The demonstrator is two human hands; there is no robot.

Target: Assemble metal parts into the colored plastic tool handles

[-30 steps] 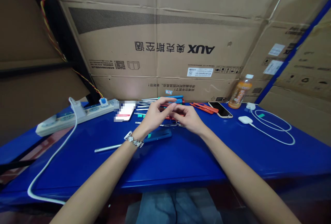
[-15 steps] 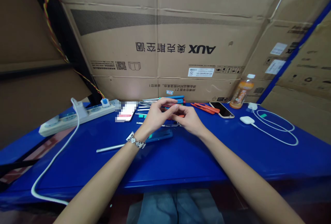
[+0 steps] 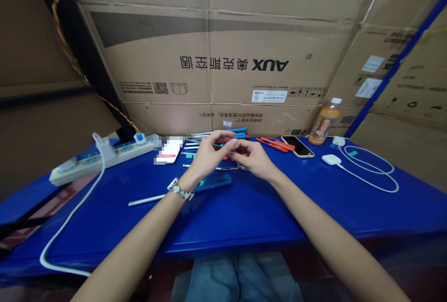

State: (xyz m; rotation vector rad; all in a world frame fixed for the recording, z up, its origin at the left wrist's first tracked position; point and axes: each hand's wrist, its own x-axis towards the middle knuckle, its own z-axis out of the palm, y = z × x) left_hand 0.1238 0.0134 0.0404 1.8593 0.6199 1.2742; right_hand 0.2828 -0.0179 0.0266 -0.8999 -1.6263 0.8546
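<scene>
My left hand and my right hand meet fingertip to fingertip above the blue table. Both pinch at the same spot; whatever sits between the fingers is too small to name. A watch is on my left wrist. Behind the hands lies a row of thin metal tools with blue and red handles. A dark blue flat case lies under my left hand, and a thin metal rod lies to its left.
A white power strip with a cable lies at the left. A phone, red tweezers, an orange drink bottle and a white charger with coiled cable are at the right. Cardboard boxes wall the back.
The hands stay together in the same pinch; only the camera view has shifted slightly.
</scene>
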